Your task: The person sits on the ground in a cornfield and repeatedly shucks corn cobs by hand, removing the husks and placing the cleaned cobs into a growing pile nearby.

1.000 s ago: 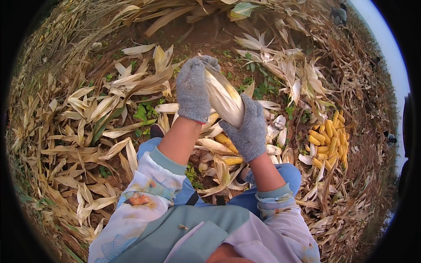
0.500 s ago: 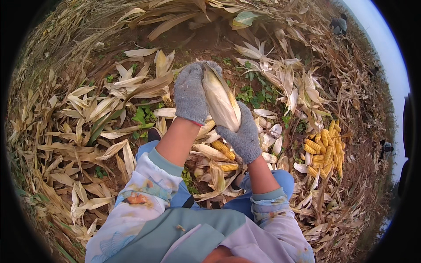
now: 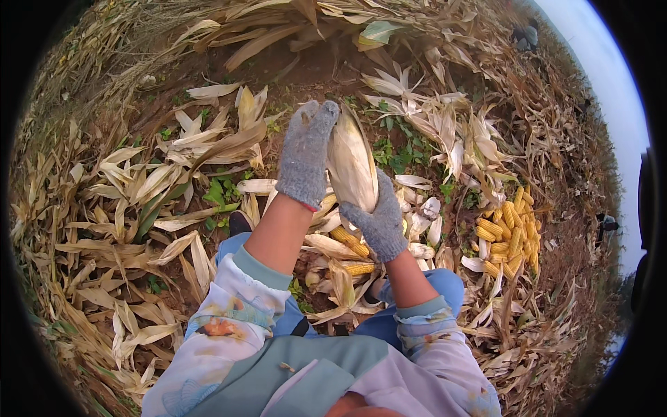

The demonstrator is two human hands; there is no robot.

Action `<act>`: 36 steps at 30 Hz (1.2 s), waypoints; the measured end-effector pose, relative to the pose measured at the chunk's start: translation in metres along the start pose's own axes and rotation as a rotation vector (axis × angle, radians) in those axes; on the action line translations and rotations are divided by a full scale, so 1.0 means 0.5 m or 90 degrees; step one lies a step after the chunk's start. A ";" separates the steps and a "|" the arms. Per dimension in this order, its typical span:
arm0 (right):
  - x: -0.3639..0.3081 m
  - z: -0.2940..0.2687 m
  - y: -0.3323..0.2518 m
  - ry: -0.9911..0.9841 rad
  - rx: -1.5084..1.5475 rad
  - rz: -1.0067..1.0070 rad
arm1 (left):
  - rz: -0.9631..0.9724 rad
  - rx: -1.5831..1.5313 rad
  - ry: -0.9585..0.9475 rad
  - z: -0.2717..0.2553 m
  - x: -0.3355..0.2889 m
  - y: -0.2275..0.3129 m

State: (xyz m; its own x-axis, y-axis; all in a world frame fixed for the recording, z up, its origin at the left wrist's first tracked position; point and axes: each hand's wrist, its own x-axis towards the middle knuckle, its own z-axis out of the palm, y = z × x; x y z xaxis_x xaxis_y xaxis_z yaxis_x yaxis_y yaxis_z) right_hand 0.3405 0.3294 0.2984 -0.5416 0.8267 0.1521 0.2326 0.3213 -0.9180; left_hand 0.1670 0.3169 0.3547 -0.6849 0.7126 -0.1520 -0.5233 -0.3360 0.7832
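Since the unpeeled ear (image 3: 352,161) seems to need support, my right grip (image 3: 384,221) holds its lower end; my left grip (image 3: 304,154) is at its upper left side, whether closed I cannot tell. Bare cobs (image 3: 513,240) lie heaped to the ear's right, perhaps for keeping them together.

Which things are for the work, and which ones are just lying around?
Seems part of the work:
- corn in its husk, held low by the right hand, left hand beside its top
- yellow corn between the knees
- bare cob pile on the right

Just lying or growing there:
- dry husks on the left
- green weeds
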 end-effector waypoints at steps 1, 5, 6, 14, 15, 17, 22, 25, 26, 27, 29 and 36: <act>-0.001 0.001 0.002 0.007 0.004 -0.001 | -0.027 -0.038 -0.039 -0.010 0.000 0.000; -0.002 0.002 -0.009 0.002 -0.005 -0.003 | -0.097 -0.107 -0.168 -0.055 0.032 -0.039; -0.001 0.000 -0.006 0.008 -0.015 -0.009 | -0.111 -0.160 -0.141 -0.049 0.028 -0.039; 0.001 -0.016 -0.018 0.034 -0.043 -0.035 | -0.110 -0.107 -0.011 -0.025 0.003 -0.012; 0.001 -0.017 -0.007 0.024 -0.053 -0.033 | -0.108 -0.080 -0.011 -0.021 0.007 -0.004; 0.000 -0.017 -0.018 0.028 -0.077 -0.032 | -0.145 -0.045 -0.050 -0.021 0.004 0.015; -0.003 -0.030 -0.031 -0.014 -0.104 -0.029 | -0.095 -0.075 -0.141 -0.043 0.017 -0.012; -0.012 -0.020 -0.017 -0.013 -0.129 -0.035 | -0.048 -0.132 -0.151 -0.050 0.009 -0.040; -0.015 -0.011 -0.013 -0.011 -0.134 -0.049 | -0.030 -0.166 -0.129 -0.044 0.005 -0.043; -0.017 -0.004 -0.013 -0.006 -0.152 -0.043 | -0.011 -0.200 -0.106 -0.038 0.000 -0.044; -0.018 0.014 -0.014 0.001 -0.185 -0.037 | -0.046 -0.178 -0.005 -0.036 -0.014 -0.048; -0.016 0.057 0.027 0.041 -0.017 -0.016 | -0.091 -0.098 0.081 -0.054 0.006 -0.073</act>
State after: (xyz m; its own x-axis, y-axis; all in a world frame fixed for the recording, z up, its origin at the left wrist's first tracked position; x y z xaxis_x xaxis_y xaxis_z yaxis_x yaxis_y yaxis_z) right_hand 0.3249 0.3140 0.2745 -0.4948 0.8460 0.1986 0.2412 0.3532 -0.9039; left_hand 0.1702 0.3146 0.3094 -0.6520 0.6795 -0.3363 -0.6834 -0.3346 0.6488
